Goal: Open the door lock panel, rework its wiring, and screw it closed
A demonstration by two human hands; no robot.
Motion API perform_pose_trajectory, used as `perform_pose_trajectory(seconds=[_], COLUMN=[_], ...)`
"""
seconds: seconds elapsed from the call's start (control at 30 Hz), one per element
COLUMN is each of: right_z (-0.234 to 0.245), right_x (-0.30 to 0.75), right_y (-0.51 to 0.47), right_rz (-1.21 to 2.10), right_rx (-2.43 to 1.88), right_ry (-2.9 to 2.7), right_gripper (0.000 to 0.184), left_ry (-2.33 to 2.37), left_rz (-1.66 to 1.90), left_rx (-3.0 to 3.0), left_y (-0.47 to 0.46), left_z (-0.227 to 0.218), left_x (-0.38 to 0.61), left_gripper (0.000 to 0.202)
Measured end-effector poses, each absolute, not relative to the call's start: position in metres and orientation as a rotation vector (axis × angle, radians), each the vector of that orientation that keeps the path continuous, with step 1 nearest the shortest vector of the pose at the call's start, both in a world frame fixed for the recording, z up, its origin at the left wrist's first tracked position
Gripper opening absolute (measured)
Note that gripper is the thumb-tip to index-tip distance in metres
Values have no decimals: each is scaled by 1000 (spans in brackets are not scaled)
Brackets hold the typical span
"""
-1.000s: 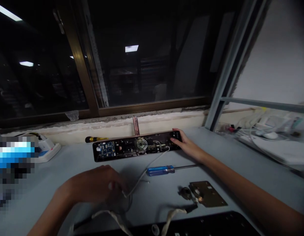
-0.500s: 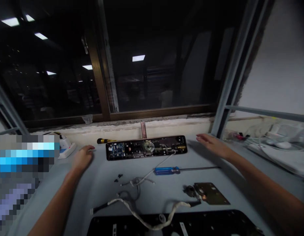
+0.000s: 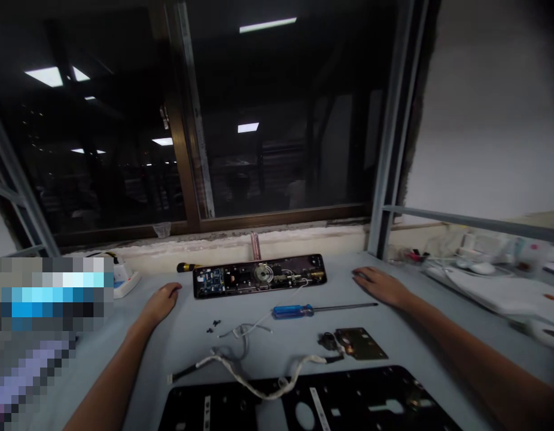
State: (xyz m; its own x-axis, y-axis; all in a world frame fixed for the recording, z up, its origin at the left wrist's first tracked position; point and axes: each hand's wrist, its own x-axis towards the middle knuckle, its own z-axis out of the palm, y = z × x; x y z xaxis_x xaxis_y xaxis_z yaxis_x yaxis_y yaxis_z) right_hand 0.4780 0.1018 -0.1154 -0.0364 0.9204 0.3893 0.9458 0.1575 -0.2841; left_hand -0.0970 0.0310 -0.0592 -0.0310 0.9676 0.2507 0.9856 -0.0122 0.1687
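My left hand (image 3: 163, 302) rests on the bench left of a long black housing, its fingers loosely bent and holding nothing. On the other side, my right hand (image 3: 378, 287) lies on the bench with fingers stretched out, also holding nothing. The open housing (image 3: 279, 281) between them shows a blue circuit board (image 3: 213, 280) at its left end, plus wires and metal parts. A blue-handled screwdriver (image 3: 294, 311) lies in front of it, pointing right toward my right hand. Nearer to me are a small metal plate (image 3: 361, 344) and a white-wrapped cable (image 3: 230, 368).
A large black panel (image 3: 358, 392) with cut-outs fills the front edge. Several small dark screws (image 3: 213, 327) lie left of centre. A yellow-and-black tool (image 3: 187, 267) sits behind the housing. White equipment with cables (image 3: 474, 287) stands at right, a power strip (image 3: 125, 284) at left.
The camera view has tilted up and shifted. My right hand has come down onto the bench; my left hand stays beside the housing. The housing, screwdriver and parts keep their places.
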Motion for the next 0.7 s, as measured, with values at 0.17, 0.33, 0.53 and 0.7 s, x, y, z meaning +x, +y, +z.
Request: perform_pose_trajectory(seconds=[0.17,0.33,0.53,0.7], right_z=[-114,-112,-109,-108], right_x=[477,476,474,473], right_y=[98,92,87,87], right_rz=[-39,-2,44,67], right_rx=[-1807,-1801,-1782,-1760], right_ry=[-1990,-2003,-2008,-1986], right_gripper=[44,44,46,46], left_ry=[-2173,-2176,-2194,-2204], left_rz=[-460,-459,-445,-429], left_rx=[-2140,-2128,-2107,-2101], left_y=[35,35,35,33], left_z=[-61,-62,-62,-60], left_x=[-99,-98,-95,-95], left_gripper=[42,41,41,43])
